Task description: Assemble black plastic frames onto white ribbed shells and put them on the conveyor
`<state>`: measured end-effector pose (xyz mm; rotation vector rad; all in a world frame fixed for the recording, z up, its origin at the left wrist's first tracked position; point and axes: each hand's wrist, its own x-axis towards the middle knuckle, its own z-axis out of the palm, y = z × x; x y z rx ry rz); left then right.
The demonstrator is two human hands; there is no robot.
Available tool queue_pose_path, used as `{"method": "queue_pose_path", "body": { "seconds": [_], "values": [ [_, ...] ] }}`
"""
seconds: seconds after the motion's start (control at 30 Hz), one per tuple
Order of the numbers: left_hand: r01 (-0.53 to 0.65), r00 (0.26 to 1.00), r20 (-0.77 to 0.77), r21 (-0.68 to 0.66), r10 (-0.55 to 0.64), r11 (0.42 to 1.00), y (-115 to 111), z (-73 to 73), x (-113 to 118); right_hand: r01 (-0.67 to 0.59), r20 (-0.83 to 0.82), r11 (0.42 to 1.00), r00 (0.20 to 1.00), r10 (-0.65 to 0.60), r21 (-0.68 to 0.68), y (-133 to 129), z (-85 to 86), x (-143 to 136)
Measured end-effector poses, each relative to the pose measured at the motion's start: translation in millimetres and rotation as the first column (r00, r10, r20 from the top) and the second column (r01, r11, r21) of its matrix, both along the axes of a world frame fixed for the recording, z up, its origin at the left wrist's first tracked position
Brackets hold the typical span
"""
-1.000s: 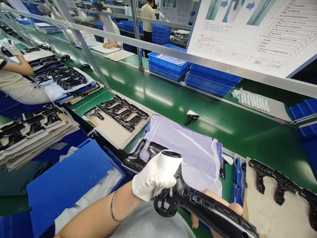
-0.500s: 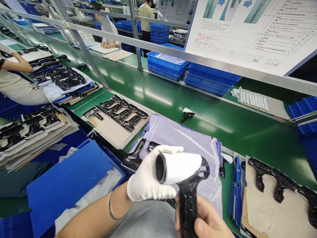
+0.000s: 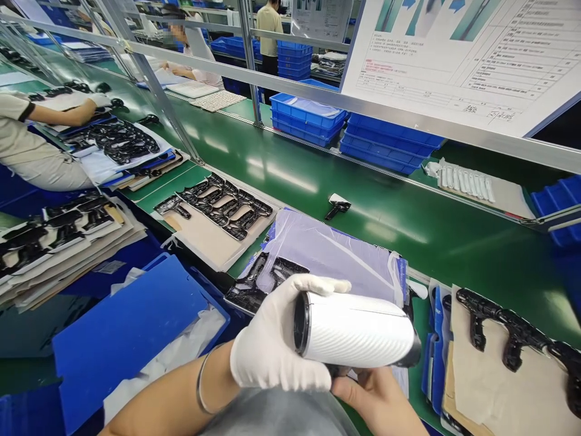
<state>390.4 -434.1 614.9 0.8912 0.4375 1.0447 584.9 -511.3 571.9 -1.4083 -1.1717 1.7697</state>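
A hair dryer housing (image 3: 363,330) with a ribbed white barrel and black ends is held in front of my body. My left hand (image 3: 276,339), in a white glove, wraps round the barrel's open black end, thumb below and fingers above. Bare, my right hand (image 3: 376,393) is closed under the barrel, where the handle sits; the handle itself is mostly hidden. Behind the housing, black handle-shaped shells (image 3: 284,272) lie beside a purple-tinted plastic sheet (image 3: 331,248) on the bench.
One small white-and-black housing (image 3: 337,206) lies on the green conveyor belt (image 3: 281,175). A cardboard sheet (image 3: 204,239) with rows of black shells is at left, another board (image 3: 512,363) at right. A blue bin lid (image 3: 131,333) leans at lower left. Co-worker's arm (image 3: 63,115) at far left.
The hair dryer housing has rolled in my hands: its black handle faced me and now points down out of sight. The small housing on the belt has shifted slightly left.
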Motion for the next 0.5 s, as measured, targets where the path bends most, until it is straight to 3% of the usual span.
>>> {"method": "queue_pose_path", "body": {
  "seconds": [0.13, 0.23, 0.3, 0.4, 0.5],
  "values": [
    [0.028, 0.999, 0.045, -0.044, -0.026, 0.999, -4, 1.6, 0, 0.003, -0.033, 0.996, 0.999, 0.000, 0.086, 4, -3.0, 0],
    [0.030, 0.999, 0.041, -0.096, -0.026, 0.995, -6, 3.0, -2, 0.007, 0.080, 0.975, 0.997, -0.025, 0.221, 6, -7.6, 2],
    [0.032, 0.999, 0.018, -0.101, -0.030, 0.994, -7, 4.4, -3, 0.001, 0.140, 0.941, 0.989, -0.052, 0.340, 9, -10.0, 5],
    [0.002, 1.000, 0.010, -0.131, 0.000, 0.991, -8, 8.5, -2, -0.003, 0.088, 0.874, 0.995, -0.045, 0.486, 16, -7.5, 7],
    [0.004, 0.998, 0.055, -0.242, 0.009, 0.970, -9, 14.3, 1, 0.089, 0.004, 0.893, 0.995, -0.101, 0.441, 27, 1.6, 8]
  ]
}}
